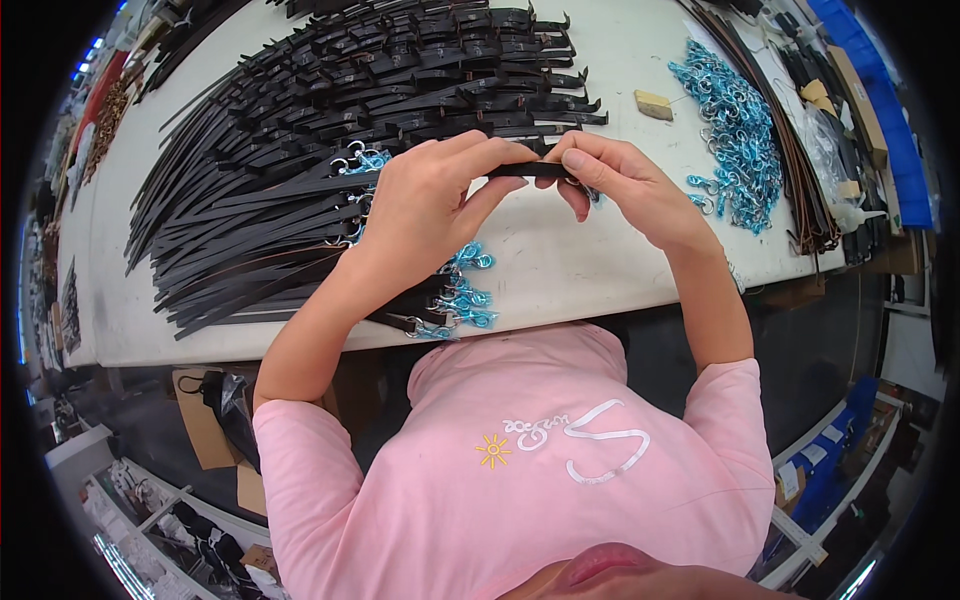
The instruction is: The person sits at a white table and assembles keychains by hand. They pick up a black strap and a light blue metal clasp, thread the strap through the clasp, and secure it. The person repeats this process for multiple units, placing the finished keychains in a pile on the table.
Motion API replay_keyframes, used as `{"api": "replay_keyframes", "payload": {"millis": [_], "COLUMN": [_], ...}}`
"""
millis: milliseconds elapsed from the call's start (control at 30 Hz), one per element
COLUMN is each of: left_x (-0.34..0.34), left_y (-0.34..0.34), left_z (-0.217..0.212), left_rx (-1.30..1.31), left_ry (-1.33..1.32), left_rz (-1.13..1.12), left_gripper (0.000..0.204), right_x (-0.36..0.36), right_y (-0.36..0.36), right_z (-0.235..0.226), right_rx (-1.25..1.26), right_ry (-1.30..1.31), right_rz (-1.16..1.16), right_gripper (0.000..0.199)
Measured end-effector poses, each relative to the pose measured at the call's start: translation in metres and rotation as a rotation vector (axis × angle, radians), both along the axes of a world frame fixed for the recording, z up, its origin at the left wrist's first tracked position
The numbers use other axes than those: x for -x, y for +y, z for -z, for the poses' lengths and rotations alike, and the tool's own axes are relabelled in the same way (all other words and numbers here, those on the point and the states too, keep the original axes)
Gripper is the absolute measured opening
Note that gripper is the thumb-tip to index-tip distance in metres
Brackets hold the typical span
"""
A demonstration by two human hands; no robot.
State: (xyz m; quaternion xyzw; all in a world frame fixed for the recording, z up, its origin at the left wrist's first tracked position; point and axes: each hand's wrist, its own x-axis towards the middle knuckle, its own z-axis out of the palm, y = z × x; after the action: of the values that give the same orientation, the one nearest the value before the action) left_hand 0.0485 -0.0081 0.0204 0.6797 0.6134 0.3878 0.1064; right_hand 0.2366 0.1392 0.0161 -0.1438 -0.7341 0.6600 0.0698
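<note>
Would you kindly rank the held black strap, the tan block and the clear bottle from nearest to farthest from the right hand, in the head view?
1. Black strap, pinched in the right hand.
2. Tan block, up and right.
3. Clear bottle, at the table's right edge.

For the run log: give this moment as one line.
left hand: holds black strap | right hand: pinches same strap | above white table

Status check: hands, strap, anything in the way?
Left hand and right hand both pinch one black strap, held level above the table. Strap pile at left, blue clips at right. Nothing between the hands.
</note>
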Motion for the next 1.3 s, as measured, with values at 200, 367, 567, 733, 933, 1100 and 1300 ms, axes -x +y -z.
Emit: {"api": "replay_keyframes", "payload": {"millis": [200, 367, 567, 733, 933, 1100, 1300], "left_x": [0.002, 0.001, 0.016, 0.062, 0.159, 0.214, 0.227], "left_y": [-0.004, -0.018, -0.067, -0.112, -0.195, -0.202, -0.172], "left_z": [0.009, 0.01, -0.015, -0.058, -0.076, 0.052, 0.019], "left_rx": [-0.104, -0.165, -0.092, -0.129, -0.26, 0.083, -0.028], "left_ry": [0.13, 0.284, 0.373, 0.432, 0.266, 0.474, 0.22], "left_rz": [-0.046, -0.034, -0.052, -0.251, -0.966, -0.915, -0.941], "left_gripper": [0.024, 0.02, 0.016, 0.019, 0.039, 0.035, 0.021], "right_x": [0.002, 0.015, 0.038, 0.079, 0.128, 0.128, 0.07], "right_y": [-0.008, -0.012, -0.054, -0.078, -0.074, -0.079, -0.059], "right_z": [0.0, 0.006, -0.012, -0.007, -0.036, 0.013, -0.079], "right_rx": [0.017, 0.035, 0.099, -0.181, -0.227, -0.927, -0.348], "right_ry": [0.037, -0.047, -0.055, 0.073, 0.2, 0.249, 0.46], "right_rz": [0.043, -0.075, -0.152, -0.182, 0.02, -0.153, -0.045], "right_gripper": [0.03, 0.022, 0.018, 0.014, 0.011, 0.03, 0.021]}}
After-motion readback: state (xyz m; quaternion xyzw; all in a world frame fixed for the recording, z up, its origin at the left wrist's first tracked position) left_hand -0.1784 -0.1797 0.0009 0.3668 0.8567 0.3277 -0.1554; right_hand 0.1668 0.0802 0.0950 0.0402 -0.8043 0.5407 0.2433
